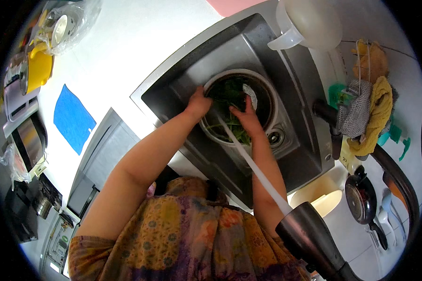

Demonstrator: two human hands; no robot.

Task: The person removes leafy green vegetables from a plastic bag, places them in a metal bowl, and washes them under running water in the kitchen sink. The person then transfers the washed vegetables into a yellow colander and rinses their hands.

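A round pot or basin [275, 105] with a pale rim stands in the dark sink [211, 75]. In it, leafy greens [228, 89] lie in dark water. My left hand [198, 104] is at the basin's left side, its fingertips hidden among the greens. My right hand [248, 117] reaches in over the front right part, thumb and a finger spread apart above the greens. A water stream [251, 163] runs from the dark faucet head [304, 232] into the basin, passing between my forearms.
The sink drain [275, 138] shows right of the basin. A whitish plastic container [311, 24] stands at the sink's far right corner. Cloths [364, 105] hang beside the faucet, and a small frying pan [361, 200] is farther right. A blue cloth [74, 119] lies on the left counter.
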